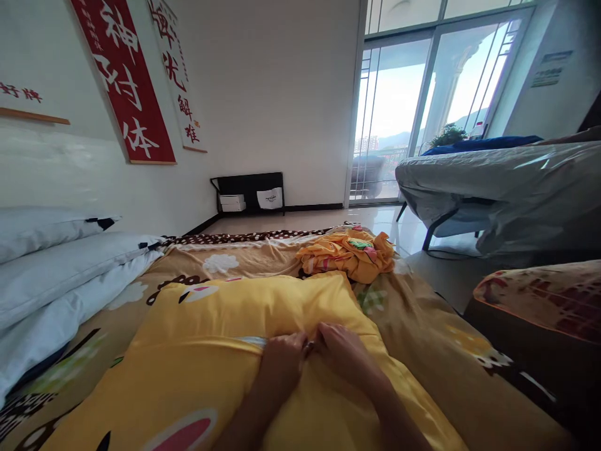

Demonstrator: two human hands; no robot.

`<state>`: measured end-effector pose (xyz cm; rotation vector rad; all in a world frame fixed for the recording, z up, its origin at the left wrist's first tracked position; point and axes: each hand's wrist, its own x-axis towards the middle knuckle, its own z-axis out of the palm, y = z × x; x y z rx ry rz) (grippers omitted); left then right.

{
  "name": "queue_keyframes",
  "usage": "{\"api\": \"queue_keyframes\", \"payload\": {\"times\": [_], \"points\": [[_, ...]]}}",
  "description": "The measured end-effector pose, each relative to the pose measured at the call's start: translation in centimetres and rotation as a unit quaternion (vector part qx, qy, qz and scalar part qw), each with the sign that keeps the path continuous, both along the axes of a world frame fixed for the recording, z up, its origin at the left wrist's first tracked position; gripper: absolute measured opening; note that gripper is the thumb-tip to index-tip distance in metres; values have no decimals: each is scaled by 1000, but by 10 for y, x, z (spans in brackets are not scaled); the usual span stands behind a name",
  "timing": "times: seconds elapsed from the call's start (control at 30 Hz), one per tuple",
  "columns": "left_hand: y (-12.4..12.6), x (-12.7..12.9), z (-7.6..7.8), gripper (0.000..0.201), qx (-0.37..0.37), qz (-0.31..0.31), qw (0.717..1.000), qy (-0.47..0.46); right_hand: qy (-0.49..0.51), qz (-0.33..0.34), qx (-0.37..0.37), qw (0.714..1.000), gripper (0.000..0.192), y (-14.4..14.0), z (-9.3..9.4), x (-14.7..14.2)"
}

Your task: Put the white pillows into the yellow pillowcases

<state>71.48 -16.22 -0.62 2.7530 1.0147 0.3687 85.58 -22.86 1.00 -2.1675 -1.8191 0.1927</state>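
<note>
Two hands pinch the near edge of a yellow pillow on a patterned bed.

The tan bedsheet [422, 326] spreads under and beyond both hands, with the yellow pillow [225, 351] lying on it — the pillow stretches away from the hands and off to their left, its near edge bunched right beneath the fingers. White pillows [61, 269] are stacked far to the left of the hands, against the wall. A crumpled yellow cloth [347, 254] sits on the sheet ahead of the hands, slightly right, well apart from them. The left hand [282, 363] and right hand [345, 354] meet fingertip to fingertip — both closed on the pillow's fabric where a strip of pale lining [251, 341] shows.
</note>
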Motion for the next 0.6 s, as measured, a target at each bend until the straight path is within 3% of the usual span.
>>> {"api": "queue_keyframes", "payload": {"times": [0.17, 0.37, 0.6], "points": [[1, 0, -10, 24, 32, 5, 999, -18, -11, -48, -12, 999, 18, -2, 7, 0], [1, -1, -18, 13, 169, -6, 983, -67, -33, -125, -35, 991, 13, -2, 9, 1], [0, -1, -22, 8, 180, -2, 975, -127, -42, -145, -38, 988, 32, -9, 7, 10]]}}
